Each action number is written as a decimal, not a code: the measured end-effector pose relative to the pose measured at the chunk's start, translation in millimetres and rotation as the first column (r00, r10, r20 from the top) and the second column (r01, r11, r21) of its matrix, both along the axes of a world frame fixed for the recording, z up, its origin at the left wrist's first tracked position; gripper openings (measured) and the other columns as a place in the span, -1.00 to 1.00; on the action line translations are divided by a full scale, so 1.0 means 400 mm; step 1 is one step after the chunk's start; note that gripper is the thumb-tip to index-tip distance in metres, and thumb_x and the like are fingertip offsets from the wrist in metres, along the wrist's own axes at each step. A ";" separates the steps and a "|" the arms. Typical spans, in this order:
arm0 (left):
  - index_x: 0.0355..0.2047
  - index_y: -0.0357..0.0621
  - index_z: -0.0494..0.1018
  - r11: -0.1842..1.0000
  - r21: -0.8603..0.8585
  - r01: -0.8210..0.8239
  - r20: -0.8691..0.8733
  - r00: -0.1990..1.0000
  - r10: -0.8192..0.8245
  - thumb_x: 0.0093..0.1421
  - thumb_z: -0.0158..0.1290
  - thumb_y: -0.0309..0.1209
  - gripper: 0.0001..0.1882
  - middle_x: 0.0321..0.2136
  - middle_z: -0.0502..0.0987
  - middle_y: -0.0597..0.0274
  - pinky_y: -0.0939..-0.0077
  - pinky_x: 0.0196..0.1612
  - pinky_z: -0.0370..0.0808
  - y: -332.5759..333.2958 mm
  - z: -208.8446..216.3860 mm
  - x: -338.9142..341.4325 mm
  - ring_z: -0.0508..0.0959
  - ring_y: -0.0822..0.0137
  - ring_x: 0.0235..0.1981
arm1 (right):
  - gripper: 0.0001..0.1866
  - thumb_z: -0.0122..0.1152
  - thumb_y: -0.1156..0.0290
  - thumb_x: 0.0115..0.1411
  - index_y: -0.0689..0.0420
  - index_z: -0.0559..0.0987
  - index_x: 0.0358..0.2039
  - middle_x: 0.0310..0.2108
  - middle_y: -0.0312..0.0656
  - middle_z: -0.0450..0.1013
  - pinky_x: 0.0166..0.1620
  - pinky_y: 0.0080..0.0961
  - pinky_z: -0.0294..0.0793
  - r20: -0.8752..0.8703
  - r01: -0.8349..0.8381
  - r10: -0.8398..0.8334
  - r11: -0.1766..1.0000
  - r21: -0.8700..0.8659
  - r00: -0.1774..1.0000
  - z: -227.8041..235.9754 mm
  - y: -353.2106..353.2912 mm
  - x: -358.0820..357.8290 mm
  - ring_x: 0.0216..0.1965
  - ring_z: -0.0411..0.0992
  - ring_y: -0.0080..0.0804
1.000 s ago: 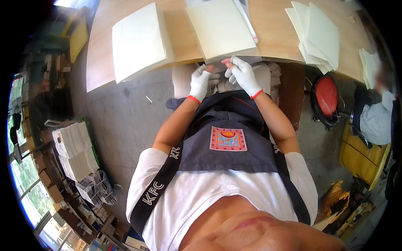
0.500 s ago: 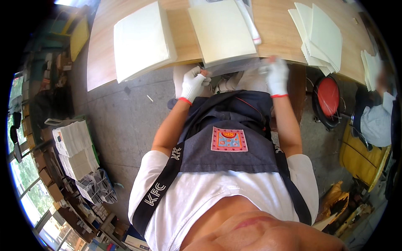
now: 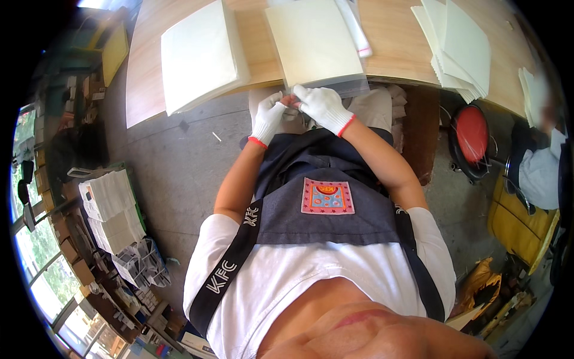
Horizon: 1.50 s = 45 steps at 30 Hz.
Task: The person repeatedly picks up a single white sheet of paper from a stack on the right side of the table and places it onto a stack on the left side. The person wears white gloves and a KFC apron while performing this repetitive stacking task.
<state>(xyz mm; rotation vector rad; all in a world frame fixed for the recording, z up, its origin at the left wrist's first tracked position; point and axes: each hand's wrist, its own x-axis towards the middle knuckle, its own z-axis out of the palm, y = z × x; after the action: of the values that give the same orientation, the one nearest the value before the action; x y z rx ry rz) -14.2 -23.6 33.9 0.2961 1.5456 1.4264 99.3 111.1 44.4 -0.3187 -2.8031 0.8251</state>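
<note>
A stack of cream paper sheets (image 3: 311, 42) lies near the table's front edge, in a clear plastic sleeve (image 3: 344, 85) whose near end hangs past that edge. My left hand (image 3: 268, 119), in a white glove with a red cuff and bare fingertips, is closed in a pinch by the sleeve's near left corner. Against its fingertips comes my right hand (image 3: 323, 109), gloved alike, its fingers closed too. What lies between the fingertips is too small to make out. Left of the sleeve stands a thick pile of white paper (image 3: 200, 57).
Fanned paper bundles (image 3: 457, 51) lie at the table's (image 3: 394, 42) right side. A white roll-like item (image 3: 354, 30) sits beside the sleeve. Below stand a red-seated stool (image 3: 470, 134) and a yellow chair (image 3: 520, 224). Paper stacks (image 3: 110, 209) rise at left. Another person's sleeve (image 3: 541, 170) shows far right.
My right hand has swung left from the sleeve's right end to meet my left hand. The left hand has shifted slightly left. The near end of the sleeve hangs a little differently.
</note>
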 end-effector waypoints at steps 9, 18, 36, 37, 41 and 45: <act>-0.42 -0.26 0.43 0.996 -0.055 0.073 -0.325 0.942 -0.087 0.22 -0.04 -0.37 -0.81 -0.50 0.50 0.25 0.63 -0.41 0.44 -0.063 -0.018 -0.010 0.47 0.47 -0.54 | -0.93 -0.09 0.54 0.17 0.17 0.40 -0.42 -0.49 -0.26 0.34 -0.46 -0.67 0.37 -0.233 -0.253 -0.802 0.106 -0.962 0.550 -0.139 0.391 0.474 -0.51 0.34 -0.57; -0.41 0.02 0.48 0.990 -0.032 0.138 -0.987 -0.163 -0.009 -0.13 0.18 -0.43 -0.79 -0.16 0.48 0.32 0.40 -0.51 0.44 -0.002 -0.016 -0.025 0.50 0.23 -0.46 | -0.77 0.14 0.17 0.04 -0.05 0.47 -0.30 -0.41 -0.10 0.48 -0.31 -0.20 0.41 0.150 0.595 -0.629 0.774 0.217 0.763 -0.037 0.262 0.403 -0.35 0.46 -0.12; -0.26 -0.29 0.38 0.860 0.305 -0.408 0.037 0.908 0.418 0.13 0.08 -0.42 -0.78 -0.35 0.47 0.24 0.61 -0.27 0.38 0.032 -0.032 0.010 0.42 0.52 -0.36 | -0.61 -0.06 0.05 0.25 0.16 0.48 -0.35 -0.68 -0.33 0.37 -0.65 -0.67 0.23 0.278 0.560 -0.630 0.306 -0.770 0.725 -0.014 0.157 0.190 -0.73 0.26 -0.65; -0.21 -0.31 0.39 0.887 0.311 -0.343 -0.032 0.928 0.370 0.13 0.08 -0.42 -0.74 -0.33 0.48 0.25 0.60 -0.25 0.38 0.028 -0.034 0.000 0.42 0.52 -0.34 | -0.59 -0.09 0.03 0.25 0.16 0.48 -0.31 -0.66 -0.32 0.39 -0.65 -0.69 0.25 0.337 0.582 -0.579 0.309 -0.752 0.743 -0.016 0.157 0.184 -0.73 0.28 -0.64; -0.21 -0.27 0.39 0.870 0.450 -0.204 -0.441 0.796 0.415 0.17 0.05 -0.41 -0.78 -0.46 0.38 0.42 0.78 -0.37 0.25 -0.012 0.113 -0.016 0.30 0.61 -0.45 | -0.80 -0.11 0.41 0.21 0.19 0.43 -0.21 -0.57 -0.29 0.43 -0.65 -0.70 0.28 0.105 0.184 -0.378 0.180 -0.966 0.920 -0.088 0.139 0.122 -0.71 0.30 -0.63; -0.12 -0.39 0.39 0.863 0.337 -0.376 -0.695 0.519 0.498 0.22 -0.05 -0.39 -0.69 -0.37 0.46 0.22 0.58 -0.24 0.40 -0.118 0.287 -0.094 0.43 0.43 -0.31 | -0.68 0.02 0.22 0.21 0.26 0.46 -0.27 -0.51 -0.24 0.44 -0.48 -0.49 0.38 -0.111 0.159 -0.523 0.445 -0.881 0.845 -0.081 0.061 -0.078 -0.62 0.34 -0.50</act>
<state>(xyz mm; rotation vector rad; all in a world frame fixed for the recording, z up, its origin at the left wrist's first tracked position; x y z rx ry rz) -51.7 -70.7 148.9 0.7162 2.3430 1.9689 68.1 135.5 11.9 -0.7588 -1.6466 1.8663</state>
